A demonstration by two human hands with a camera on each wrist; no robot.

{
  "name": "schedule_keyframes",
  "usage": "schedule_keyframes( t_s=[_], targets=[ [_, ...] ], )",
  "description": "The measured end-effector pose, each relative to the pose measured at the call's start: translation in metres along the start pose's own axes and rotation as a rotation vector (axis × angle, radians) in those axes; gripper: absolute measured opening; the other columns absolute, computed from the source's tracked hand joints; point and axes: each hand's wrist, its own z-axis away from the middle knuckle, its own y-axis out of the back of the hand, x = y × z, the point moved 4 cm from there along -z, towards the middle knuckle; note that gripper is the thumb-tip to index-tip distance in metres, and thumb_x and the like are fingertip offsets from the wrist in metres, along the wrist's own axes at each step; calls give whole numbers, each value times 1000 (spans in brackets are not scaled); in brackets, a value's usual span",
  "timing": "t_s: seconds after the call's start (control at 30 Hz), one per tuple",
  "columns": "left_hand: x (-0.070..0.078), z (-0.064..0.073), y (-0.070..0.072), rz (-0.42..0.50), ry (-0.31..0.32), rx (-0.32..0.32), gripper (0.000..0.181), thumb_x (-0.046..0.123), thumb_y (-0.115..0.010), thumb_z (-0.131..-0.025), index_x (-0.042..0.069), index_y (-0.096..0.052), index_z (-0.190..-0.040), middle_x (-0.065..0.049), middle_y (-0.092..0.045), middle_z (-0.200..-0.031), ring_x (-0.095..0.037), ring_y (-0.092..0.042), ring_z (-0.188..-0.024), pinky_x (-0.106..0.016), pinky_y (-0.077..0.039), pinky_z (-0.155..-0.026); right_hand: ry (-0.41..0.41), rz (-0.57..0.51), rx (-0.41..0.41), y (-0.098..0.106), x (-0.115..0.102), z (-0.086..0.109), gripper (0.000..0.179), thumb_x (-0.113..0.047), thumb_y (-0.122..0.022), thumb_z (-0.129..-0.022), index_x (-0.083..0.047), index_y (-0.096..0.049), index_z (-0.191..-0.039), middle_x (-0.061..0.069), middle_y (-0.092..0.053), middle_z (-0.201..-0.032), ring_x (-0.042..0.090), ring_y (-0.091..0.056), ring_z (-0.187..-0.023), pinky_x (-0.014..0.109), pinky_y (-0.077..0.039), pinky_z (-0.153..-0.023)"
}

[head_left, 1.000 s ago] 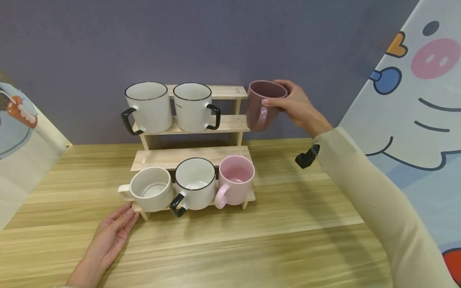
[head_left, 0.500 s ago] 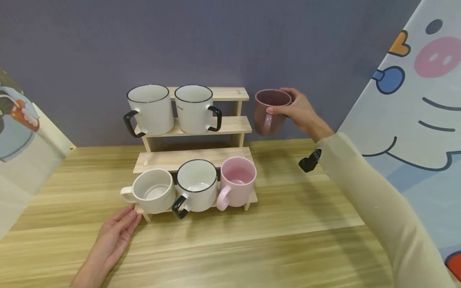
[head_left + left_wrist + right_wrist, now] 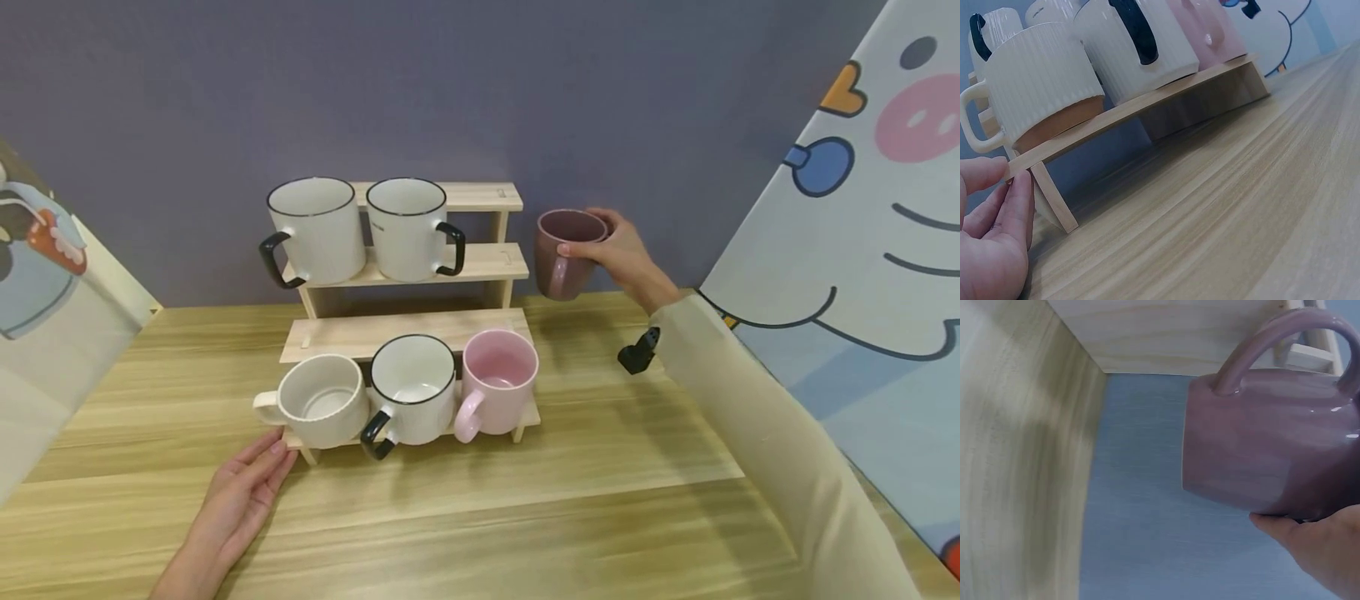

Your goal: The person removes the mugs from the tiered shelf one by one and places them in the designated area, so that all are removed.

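Note:
To the right of the tiered wooden rack, my right hand grips a mauve mug by its rim and side, above the table. In the right wrist view the mug hangs apart from the table, its handle towards the rack. My left hand pinches the rack's front left corner, thumb above and fingers below the board, as the left wrist view shows. Beside that corner sits a cream ribbed mug. A white black-rimmed mug and a pink mug share the bottom tier.
Two white mugs with black handles, a larger one and a smaller one, stand higher on the rack. Behind it rises a grey-blue wall. A cartoon panel leans at the right. The wood-grain table extends in front.
My right hand has carried the mauve mug right, away from the rack's upper end, and lowered it. The left hand keeps its hold on the rack corner. The view has shifted slightly.

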Motion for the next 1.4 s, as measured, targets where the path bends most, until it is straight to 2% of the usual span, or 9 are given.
schedule_keyframes(
  t_s=[0.13, 0.33, 0.57, 0.9, 1.03, 1.23, 1.4],
  targets=[
    [1, 1, -1, -1, -6, -11, 38, -12, -33, -98, -1, -65, -112, -13, -67, -113, -19, -66, -106, -22, -53, -98, -14, -18, 9, -4, 10, -1, 86, -9, -78, -76, -5, -29, -146, 17, -41, -141, 24, -47, -120, 28, -50, -100],
    [1, 1, -1, -13, -17, -2, 37, -12, -33, -98, -1, -65, -112, -13, -67, -112, -19, -66, -105, -22, -54, -98, -21, -27, 23, -10, 27, -4, 87, -8, -77, -75, -5, -29, -146, 16, -42, -139, 20, -49, -116, 25, -51, -96],
    [1, 2, 0, -50, -27, 10, 37, -12, -33, -98, 0, -65, -112, -12, -66, -112, -17, -66, -105, -20, -53, -98, -27, -42, 18, -16, 46, -6, 89, -6, -77, -75, -3, -25, -148, 20, -39, -143, 26, -46, -123, 31, -47, -108],
    [1, 3, -2, -73, -39, 11, 36, -12, -34, -98, 1, -66, -112, -11, -67, -112, -17, -66, -104, -20, -54, -97, -41, -45, 11, -23, 68, -5, 91, -2, -77, -74, -1, -23, -148, 21, -38, -145, 31, -43, -127, 36, -41, -114],
    [0, 3, -3, -63, -33, 22, 35, -11, -35, -97, 0, -66, -111, -11, -67, -111, -16, -66, -103, -20, -54, -97, -48, -20, 10, -26, 75, -5, 91, -3, -77, -75, -1, -23, -148, 22, -37, -146, 33, -42, -129, 38, -41, -114],
    [-1, 3, -4, -55, -30, 4, 36, -11, -35, -98, 0, -65, -112, -11, -67, -112, -17, -66, -104, -20, -53, -98, -39, 32, -1, -28, 85, -5, 90, -6, -78, -75, -1, -25, -147, 22, -39, -144, 33, -43, -127, 37, -40, -113],
    [0, 4, -4, -51, -32, 4, 36, -11, -34, -98, 0, -65, -112, -12, -67, -112, -17, -66, -105, -20, -53, -98, -40, 18, -7, -30, 93, -7, 91, -6, -78, -74, -1, -25, -147, 22, -39, -144, 32, -44, -127, 37, -40, -113]
  ],
)
